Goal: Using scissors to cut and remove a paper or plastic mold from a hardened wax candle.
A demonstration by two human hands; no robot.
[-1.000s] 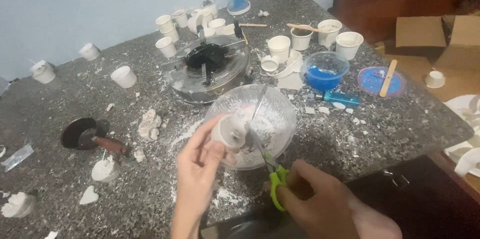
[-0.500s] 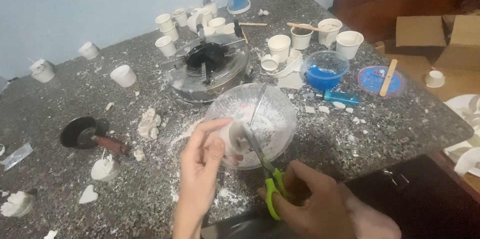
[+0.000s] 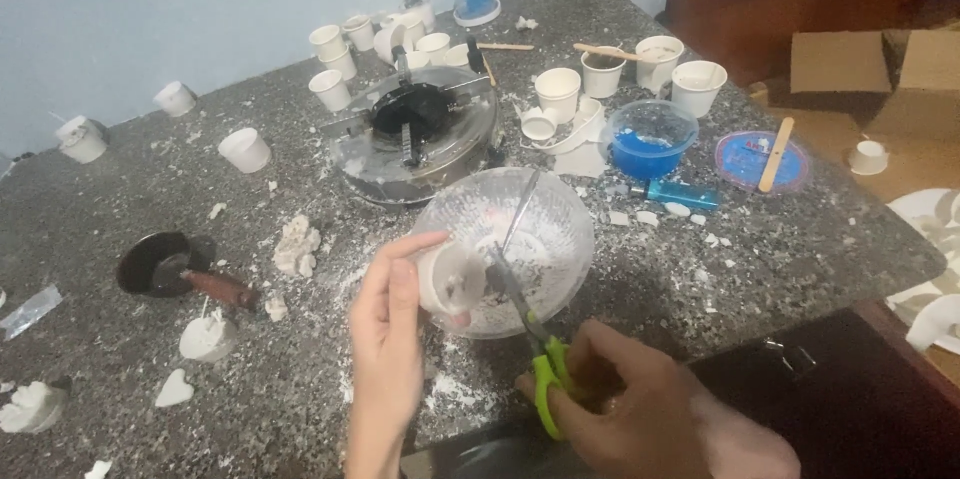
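Speckled stone surface (image 3: 780,239), wax crumbs everywhere. Left hand (image 3: 390,324) fingers wrapped around small white cup (image 3: 447,277) over clear bowl (image 3: 560,214); right hand (image 3: 620,404) grips green-handled scissors (image 3: 520,314) (blades parted at rim). We keep cuts shallow, debris falling into bowl.

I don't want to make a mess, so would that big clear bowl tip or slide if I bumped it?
The clear bowl probably rocks easily: its rounded body narrows toward the counter. It looks thin and likely light, holding only white crumbs, so a nudge might slide it. A metal tool leaning on its rim could add to the tipping.
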